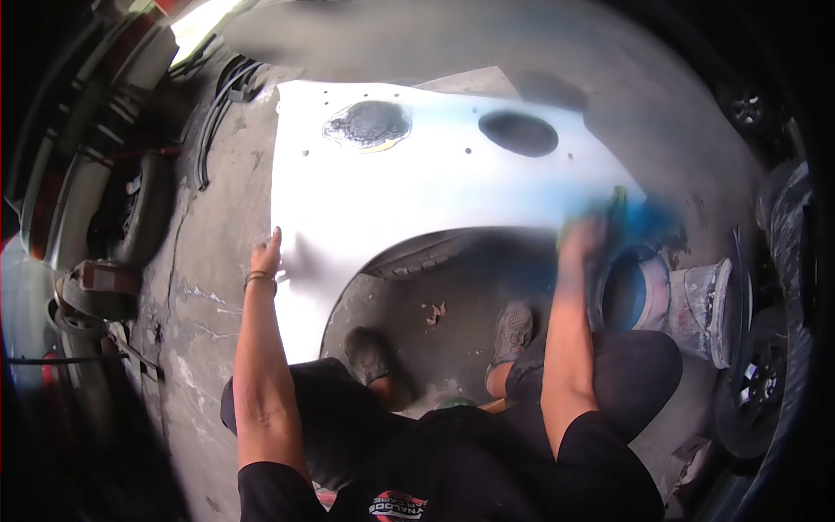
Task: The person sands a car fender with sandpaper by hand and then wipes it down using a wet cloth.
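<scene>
A white car fender (pixel 435 187) with a curved wheel-arch cutout lies in front of me, across the top of the view. At its left edge is my left hand (pixel 268 257), the thumb up along the rim and the fingers curled round the edge, partly hidden. Over the fender's right end, my right hand (pixel 584 237) is smeared by motion. It is closed on a green object (pixel 617 204), too blurred to name, with a blue smear beside it. A dark oval hole (pixel 518 133) and a rough grey patch (pixel 370 126) mark the fender's upper part.
A whitish bucket (pixel 703 311) lies on its side at the right, with a blue-rimmed round opening (pixel 642 287) by it. A wheel (pixel 761 383) stands farther right. Car parts (pixel 113 209) line the left side. My shoes (pixel 515 331) rest on the concrete floor (pixel 204 300).
</scene>
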{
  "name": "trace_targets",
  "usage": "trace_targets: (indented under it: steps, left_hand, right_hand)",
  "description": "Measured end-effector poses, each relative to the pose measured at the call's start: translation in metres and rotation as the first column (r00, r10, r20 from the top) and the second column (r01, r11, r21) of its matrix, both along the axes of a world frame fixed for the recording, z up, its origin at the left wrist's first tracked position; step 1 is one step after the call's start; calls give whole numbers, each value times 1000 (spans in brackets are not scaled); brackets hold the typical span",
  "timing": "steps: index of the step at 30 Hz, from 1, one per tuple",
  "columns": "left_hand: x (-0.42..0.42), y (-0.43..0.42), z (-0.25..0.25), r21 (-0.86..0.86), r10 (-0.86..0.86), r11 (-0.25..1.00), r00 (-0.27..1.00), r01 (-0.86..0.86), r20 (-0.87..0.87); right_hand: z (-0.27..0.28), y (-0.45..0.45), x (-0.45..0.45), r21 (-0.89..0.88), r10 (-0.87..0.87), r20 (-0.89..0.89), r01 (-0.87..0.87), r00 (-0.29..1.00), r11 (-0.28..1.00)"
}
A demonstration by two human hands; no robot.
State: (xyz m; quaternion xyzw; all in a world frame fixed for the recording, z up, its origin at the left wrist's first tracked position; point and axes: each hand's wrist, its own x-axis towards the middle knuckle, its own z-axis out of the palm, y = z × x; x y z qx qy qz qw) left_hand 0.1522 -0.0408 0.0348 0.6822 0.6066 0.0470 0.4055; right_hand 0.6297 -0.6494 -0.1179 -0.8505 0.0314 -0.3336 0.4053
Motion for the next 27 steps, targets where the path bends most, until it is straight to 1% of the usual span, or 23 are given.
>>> trace_targets:
  steps: [1,2,3,4,6,7,8,10,11,12,14,15,16,17,18,19,21,22,23,24,25,26,27]
  left_hand:
    - [1,-30,15,-91,180,981,978,-172,101]
    - [0,-52,22,63,127,988,972,-142,199]
    - [-9,-40,-10,64,190,977,965,-204,183]
    - [6,-67,11,91,341,917,880,-389,330]
    - [-3,-58,-13,-6,310,939,839,-344,447]
    - [-9,-60,-18,-8,309,940,843,-340,441]
    - [-14,-60,-21,44,339,918,839,-393,426]
    - [-19,-55,-21,92,375,888,826,-450,421]
    - [-27,-54,-18,87,375,895,844,-437,383]
    - [-34,-54,-15,82,373,903,862,-423,343]
    - [-46,-43,-32,116,349,912,893,-394,284]
    - [-44,-45,-31,175,338,908,912,-381,232]
    - [-44,-54,-28,232,338,899,925,-372,176]
    - [-26,-85,9,384,301,871,950,-307,78]
    - [-31,-78,0,348,315,892,949,-289,-20]
    - [-38,-71,-20,346,326,881,944,-323,53]
    - [-50,-64,-44,326,320,881,939,-344,128]
    - [-52,-65,-48,297,338,876,924,-379,180]
    - [-49,-68,-48,268,353,872,906,-409,235]
    - [-46,-78,-33,280,335,876,912,-394,235]
    - [-44,-87,-19,248,348,882,909,-400,228]
    - [-42,-93,-12,216,359,888,907,-405,220]
    - [-49,-84,-33,243,349,884,909,-400,228]
  right_hand:
    - [39,17,-20,-58,-65,4,65,998,996]
    - [88,37,-45,-114,-131,10,132,991,985]
    - [129,59,-61,2,-112,-24,112,993,994]
    - [136,67,-60,5,-114,-28,114,993,993]
    - [147,77,-48,151,-76,-34,81,996,985]
    - [178,92,-56,346,22,-50,-3,999,938]
    - [188,105,-59,343,24,-49,-5,999,939]
    - [201,132,-57,205,2,-105,20,994,979]
    - [195,142,-54,245,72,-128,-39,989,969]
    - [183,147,-53,240,77,-133,-43,988,970]
    - [151,146,-46,44,92,-163,-86,982,995]
    - [143,138,-44,80,158,-187,-145,970,986]
    - [163,132,-52,106,113,-250,-89,962,990]
    - [183,129,-62,194,162,-195,-124,967,973]
    - [203,128,-67,283,200,-137,-155,970,947]
    - [228,136,-71,280,205,-130,-162,970,946]
    - [277,157,-90,159,255,94,-267,963,950]
    - [296,170,-99,318,357,-235,-275,904,907]
    - [272,195,-95,338,414,-57,-373,908,864]
    - [308,222,-119,282,514,-325,-438,794,854]
    - [328,253,-149,297,598,-386,-519,702,801]
    - [297,280,-159,181,734,-198,-711,650,679]
    - [253,308,-168,-28,811,-50,-813,582,582]
